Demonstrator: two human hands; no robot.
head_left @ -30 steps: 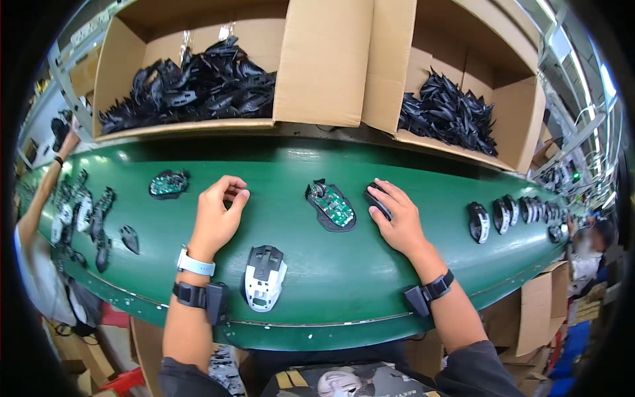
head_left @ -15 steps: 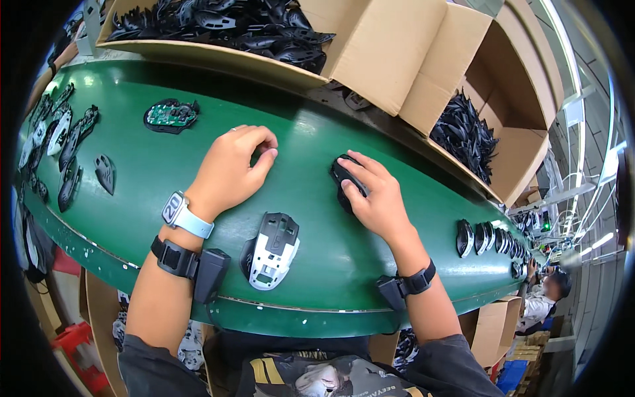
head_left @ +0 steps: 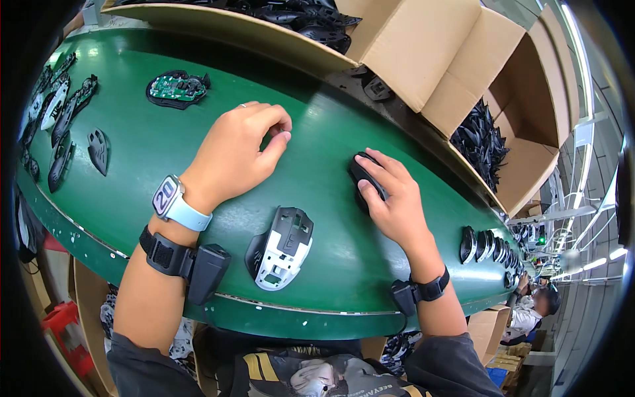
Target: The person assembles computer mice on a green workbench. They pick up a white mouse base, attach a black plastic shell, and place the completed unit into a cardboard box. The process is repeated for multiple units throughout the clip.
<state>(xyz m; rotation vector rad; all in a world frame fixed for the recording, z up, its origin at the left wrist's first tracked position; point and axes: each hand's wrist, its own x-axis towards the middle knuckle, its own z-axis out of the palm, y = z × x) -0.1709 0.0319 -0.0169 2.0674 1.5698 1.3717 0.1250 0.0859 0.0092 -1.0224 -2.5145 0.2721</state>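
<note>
The right hand (head_left: 393, 202) is closing its fingers over a small black rounded plastic mouse shell (head_left: 362, 178), gripping it from above and pressing it on the green conveyor belt (head_left: 165, 152); this shell is sitting near the far edge of the belt, approx. in the middle of its length, just below the cardboard boxes. The left hand (head_left: 238, 155) is curling into a loose fist, fingertips pinched together w/ the thumb; I cannot tell if something small is between them. It is resting on the belt, left of the right hand, apart from it.

Between the two wrists, close to the near edge of the belt, a white and black half-assembled plastic mouse body (head_left: 281, 248) is lying w/ its open side up, touched by no hand. At the far edge on the left, a black mouse base w/ a green circuit board (head_left: 176, 88) is lying alone. More black and grey mouse parts (head_left: 63, 132) are lying in a row at the left end of the belt, and a row of black mouse shells (head_left: 489, 246) is standing toward the right end.

Behind the belt, big open brown cardboard boxes (head_left: 430, 59) are holding heaps of black plastic parts. Both wrists are wearing black straps; the left one also has a watch w/ a pale blue band (head_left: 173, 204).
</note>
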